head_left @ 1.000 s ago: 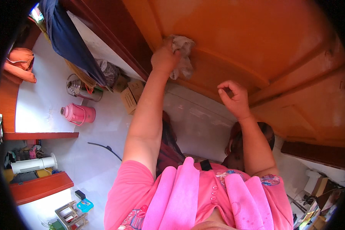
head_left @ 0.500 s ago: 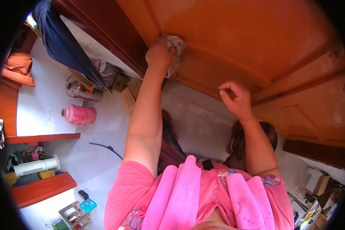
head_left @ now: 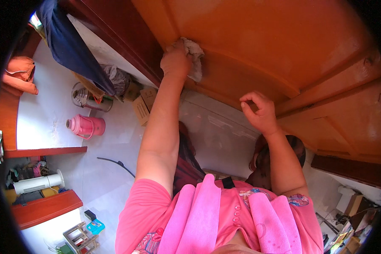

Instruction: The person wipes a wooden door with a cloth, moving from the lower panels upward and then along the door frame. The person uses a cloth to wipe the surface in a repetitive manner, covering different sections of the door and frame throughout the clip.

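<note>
Cloth clasped in left hand, against orange panel beside dark-red frame | right hand half-open, curled | wide gap between hands, pale floor below

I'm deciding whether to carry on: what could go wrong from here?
The crumpled pale cloth sticks out past the left hand, so it might slip from that grip. This hand is close to the dark red frame, so knuckles could knock it. The right hand looks empty and isn't visibly bracing the orange panel, which might shift if loose.
</note>
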`<action>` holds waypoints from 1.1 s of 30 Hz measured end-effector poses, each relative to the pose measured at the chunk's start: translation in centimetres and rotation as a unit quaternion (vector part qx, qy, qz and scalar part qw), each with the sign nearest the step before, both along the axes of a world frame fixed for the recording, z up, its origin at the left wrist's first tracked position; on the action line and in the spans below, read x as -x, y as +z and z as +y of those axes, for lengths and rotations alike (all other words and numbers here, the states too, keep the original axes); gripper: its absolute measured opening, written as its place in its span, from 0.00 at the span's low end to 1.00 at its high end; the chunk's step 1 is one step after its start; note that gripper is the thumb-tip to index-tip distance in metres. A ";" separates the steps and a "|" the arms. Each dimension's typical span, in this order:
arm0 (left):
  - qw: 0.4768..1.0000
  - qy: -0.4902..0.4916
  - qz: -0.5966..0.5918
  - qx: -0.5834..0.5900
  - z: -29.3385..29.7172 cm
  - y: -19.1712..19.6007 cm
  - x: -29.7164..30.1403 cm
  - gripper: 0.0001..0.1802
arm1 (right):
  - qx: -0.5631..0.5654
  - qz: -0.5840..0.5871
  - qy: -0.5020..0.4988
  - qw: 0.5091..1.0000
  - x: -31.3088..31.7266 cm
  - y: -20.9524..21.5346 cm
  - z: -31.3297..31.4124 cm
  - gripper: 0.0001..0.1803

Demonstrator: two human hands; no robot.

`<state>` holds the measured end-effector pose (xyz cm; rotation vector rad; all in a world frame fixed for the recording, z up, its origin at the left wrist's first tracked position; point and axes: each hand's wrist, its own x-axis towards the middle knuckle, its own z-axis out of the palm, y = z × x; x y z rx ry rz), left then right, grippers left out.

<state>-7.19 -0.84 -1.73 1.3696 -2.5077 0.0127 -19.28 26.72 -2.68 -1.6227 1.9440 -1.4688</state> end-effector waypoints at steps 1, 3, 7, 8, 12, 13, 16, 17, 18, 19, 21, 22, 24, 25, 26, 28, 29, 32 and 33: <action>1.000 0.001 0.003 -0.004 -0.1 -0.1 0.2 0.35 | 0.002 0.007 -0.003 1.000 0.1 0.0 0.0 0.04; 1.000 0.003 0.006 -0.014 -0.3 -0.3 0.6 0.34 | 0.006 0.017 -0.010 1.000 0.1 0.0 0.3 0.04; 0.999 -0.003 -0.009 -0.049 -0.4 0.5 0.9 0.32 | -0.009 -0.007 -0.008 1.000 0.0 0.4 0.6 0.04; 0.999 -0.006 -0.006 -0.044 -0.1 0.8 0.8 0.32 | -0.010 -0.013 -0.007 1.000 -0.1 0.5 0.6 0.04; 0.998 -0.023 -0.013 -0.057 0.7 1.1 1.1 0.30 | -0.011 -0.024 0.006 1.000 -0.1 0.6 0.7 0.04; 0.999 -0.034 -0.013 -0.028 0.9 0.6 1.2 0.30 | -0.010 -0.018 0.006 1.000 -0.2 0.6 0.6 0.04; 0.998 -0.058 -0.026 0.001 2.2 -0.3 2.0 0.31 | -0.003 -0.005 0.011 1.000 -0.6 0.2 0.1 0.04; 0.997 -0.065 -0.036 -0.031 3.1 0.4 2.6 0.31 | 0.000 -0.002 0.012 1.000 -0.4 -0.2 0.0 0.04; 0.995 -0.068 -0.046 -0.062 3.9 0.9 2.9 0.31 | 0.004 0.002 0.017 1.000 -0.5 -0.4 -0.2 0.04; 0.995 -0.079 -0.046 -0.051 4.5 0.7 3.1 0.31 | 0.002 0.000 0.020 1.000 -0.6 -0.6 -0.3 0.04; 0.993 -0.102 -0.045 -0.031 5.7 0.4 3.4 0.32 | -0.002 -0.005 0.024 1.000 -0.8 -0.8 -0.5 0.04; 0.992 -0.112 -0.045 -0.030 5.9 0.4 3.3 0.32 | -0.005 -0.004 0.025 1.000 -0.9 -0.9 -0.6 0.04; 0.990 -0.133 -0.048 -0.029 6.6 0.7 3.2 0.33 | -0.013 -0.006 0.025 1.000 -1.0 -1.1 -0.5 0.04; 0.989 -0.133 -0.037 -0.044 6.3 0.9 3.0 0.33 | -0.018 0.001 0.022 1.000 -0.9 -0.9 -0.4 0.04; 0.988 -0.137 -0.029 -0.060 5.7 1.0 2.6 0.33 | -0.023 0.006 0.014 1.000 -1.0 -0.7 -0.2 0.05; 0.989 -0.116 -0.029 -0.090 4.1 1.5 1.8 0.32 | -0.020 0.009 0.011 1.000 -1.1 -0.5 0.0 0.05; 0.989 -0.094 -0.035 -0.106 3.4 1.5 1.6 0.31 | -0.014 0.010 0.012 1.000 -0.9 -0.6 0.0 0.06; 0.996 -0.073 -0.014 -0.049 3.1 0.7 1.7 0.30 | -0.027 0.010 0.013 0.999 -0.5 -0.9 0.2 0.05; 0.997 -0.071 -0.019 -0.033 3.3 0.5 2.0 0.29 | -0.033 0.012 0.015 0.999 -0.4 -0.8 0.3 0.04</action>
